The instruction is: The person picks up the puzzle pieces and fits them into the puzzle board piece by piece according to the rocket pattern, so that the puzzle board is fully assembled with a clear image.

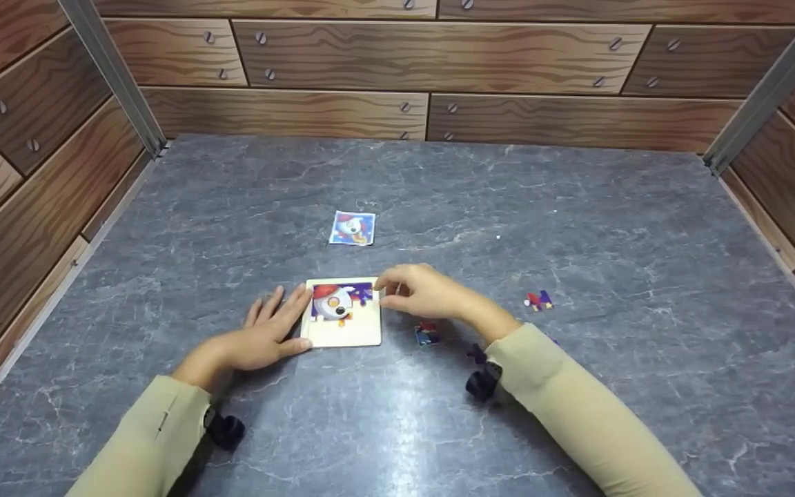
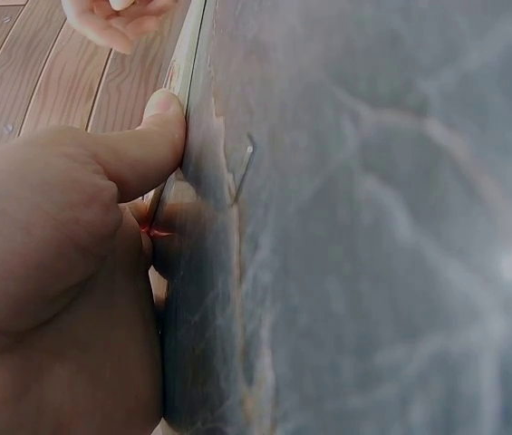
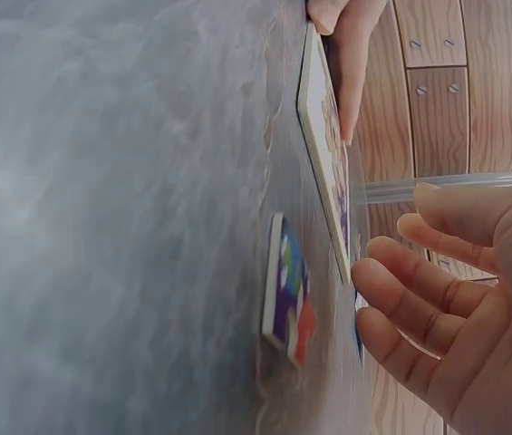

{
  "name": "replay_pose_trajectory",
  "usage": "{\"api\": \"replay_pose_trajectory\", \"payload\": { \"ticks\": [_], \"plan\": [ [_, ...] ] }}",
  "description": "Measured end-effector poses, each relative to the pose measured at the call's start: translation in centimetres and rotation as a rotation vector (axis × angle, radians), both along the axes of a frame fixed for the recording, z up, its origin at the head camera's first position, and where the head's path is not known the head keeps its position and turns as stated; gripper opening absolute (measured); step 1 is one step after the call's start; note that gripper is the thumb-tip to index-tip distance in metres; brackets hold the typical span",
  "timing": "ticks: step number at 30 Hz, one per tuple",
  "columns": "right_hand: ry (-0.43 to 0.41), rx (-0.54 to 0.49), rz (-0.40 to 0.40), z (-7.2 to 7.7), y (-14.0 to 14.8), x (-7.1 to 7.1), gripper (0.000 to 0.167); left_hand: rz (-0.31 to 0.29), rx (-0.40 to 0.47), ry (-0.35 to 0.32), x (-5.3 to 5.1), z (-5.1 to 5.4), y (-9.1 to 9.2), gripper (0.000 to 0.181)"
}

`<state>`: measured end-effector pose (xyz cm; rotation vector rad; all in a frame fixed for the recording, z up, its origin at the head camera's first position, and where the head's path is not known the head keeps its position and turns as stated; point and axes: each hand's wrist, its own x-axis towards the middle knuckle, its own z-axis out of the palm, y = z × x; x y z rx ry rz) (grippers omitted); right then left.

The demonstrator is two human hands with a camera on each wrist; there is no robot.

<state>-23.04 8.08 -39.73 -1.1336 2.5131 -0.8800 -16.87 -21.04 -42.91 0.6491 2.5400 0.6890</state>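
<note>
A square jigsaw puzzle board (image 1: 342, 336) with a pale frame lies flat, its upper part filled by pieces showing a white rocket with a red tip on purple. My left hand (image 1: 263, 338) rests along its left edge, fingers straight and thumb at the lower corner. At the upper right edge is my right hand (image 1: 432, 293); in the right wrist view its fingers (image 3: 399, 299) are loosely bent and spread, with nothing seen between them. Close below that hand lies a loose puzzle piece (image 1: 427, 334), purple, green and red, also near the board (image 3: 314, 100) in the right wrist view.
Beyond the board lies a small picture card (image 1: 352, 228) with the rocket on blue. Further right sit several loose puzzle pieces (image 1: 540, 300), partly overlapping. The grey marbled tabletop (image 1: 611, 228) is bounded by wood-patterned walls (image 1: 439, 59) and metal corner posts.
</note>
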Motion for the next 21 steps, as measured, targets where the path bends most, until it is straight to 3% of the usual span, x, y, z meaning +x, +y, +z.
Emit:
{"api": "replay_pose_trajectory", "payload": {
  "ticks": [21],
  "plan": [
    [0.001, -0.051, -0.067, 0.2, 4.9, 0.2, 0.027, 0.011, -0.022, 0.000, 0.0, 0.0, 0.0, 0.077]
  ]
}}
